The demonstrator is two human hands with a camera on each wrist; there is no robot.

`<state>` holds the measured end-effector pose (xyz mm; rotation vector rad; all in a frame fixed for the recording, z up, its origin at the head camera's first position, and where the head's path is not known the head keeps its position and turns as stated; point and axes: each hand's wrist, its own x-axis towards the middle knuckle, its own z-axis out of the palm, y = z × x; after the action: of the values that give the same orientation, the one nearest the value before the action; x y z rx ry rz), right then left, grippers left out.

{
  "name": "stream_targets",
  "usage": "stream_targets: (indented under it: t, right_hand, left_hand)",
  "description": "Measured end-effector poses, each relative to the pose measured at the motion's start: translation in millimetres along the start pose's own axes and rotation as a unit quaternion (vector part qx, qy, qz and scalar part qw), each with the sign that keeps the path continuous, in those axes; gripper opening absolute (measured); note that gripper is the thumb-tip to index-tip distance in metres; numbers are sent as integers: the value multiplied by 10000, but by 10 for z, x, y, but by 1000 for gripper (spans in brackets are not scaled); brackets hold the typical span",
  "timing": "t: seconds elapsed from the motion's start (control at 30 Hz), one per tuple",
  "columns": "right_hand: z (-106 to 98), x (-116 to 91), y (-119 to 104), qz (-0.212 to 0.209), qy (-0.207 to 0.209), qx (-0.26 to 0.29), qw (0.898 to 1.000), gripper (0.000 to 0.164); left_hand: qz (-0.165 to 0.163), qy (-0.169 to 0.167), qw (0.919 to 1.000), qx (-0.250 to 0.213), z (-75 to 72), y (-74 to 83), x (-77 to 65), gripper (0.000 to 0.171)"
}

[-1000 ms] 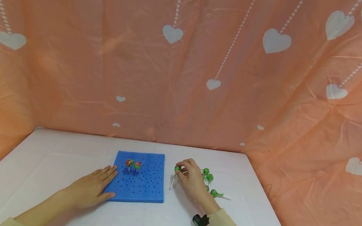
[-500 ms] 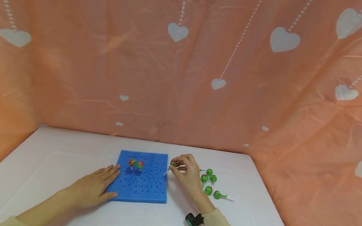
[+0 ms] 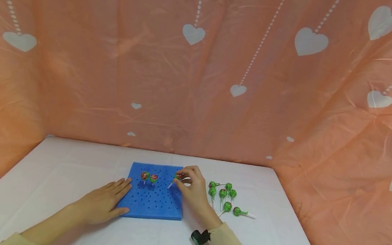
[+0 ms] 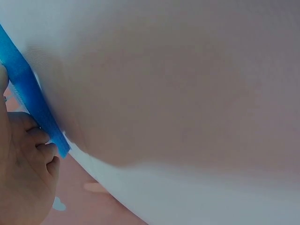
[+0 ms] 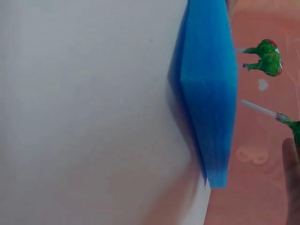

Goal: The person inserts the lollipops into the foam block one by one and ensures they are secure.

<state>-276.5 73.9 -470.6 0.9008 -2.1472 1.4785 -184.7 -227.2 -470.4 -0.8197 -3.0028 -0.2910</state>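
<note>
A blue foam board (image 3: 155,206) dotted with small holes lies on the white table. Two lollipops in red and green wrappers stand upright in it, a left one (image 3: 144,175) and a right one (image 3: 153,178). My left hand (image 3: 103,202) rests flat along the board's left edge, fingers straight. Over the right part of the board, my right hand (image 3: 191,188) pinches a lollipop (image 3: 177,176) by its wrapped head. Its white stick (image 5: 258,108) slants down to the left, and in the right wrist view the tip is apart from the board.
Several green-wrapped lollipops (image 3: 227,207) lie loosely on the table (image 3: 263,237) right of the board. An orange curtain (image 3: 195,130) with white hearts closes off the back and sides. A black wrist camera (image 3: 200,237) sits at the right sleeve.
My right hand has carried the lollipop leftward from beside the pile to over the board, its stick tilting further. The left hand stays at the board's edge.
</note>
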Motion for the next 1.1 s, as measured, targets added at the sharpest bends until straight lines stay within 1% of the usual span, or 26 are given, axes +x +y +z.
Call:
stream_targets:
  t: [0.07, 0.23, 0.43, 0.57, 0.77, 1.1]
  right_hand:
    - [22, 10, -8, -30, -2, 80, 10000, 23]
    - [76, 49, -7, -78, -30, 76, 9999, 22]
    - [128, 88, -13, 29, -232, -75, 9997, 23]
    - [148, 101, -19, -8, -295, -186, 9994, 23]
    - [174, 110, -2, 11, -400, -216, 9990, 23]
    - [215, 112, 20, 0, -618, -265, 9977, 21]
  left_hand:
    - [12, 16, 10000, 1, 5, -5, -1, 78]
    - [22, 36, 10000, 26, 18, -17, 0, 79]
    - [46, 59, 10000, 43, 19, -16, 2, 78]
    - [67, 38, 10000, 60, 23, -14, 7, 79]
    - [54, 38, 9999, 111, 35, -21, 11, 79]
    - [40, 56, 10000, 69, 25, -21, -1, 78]
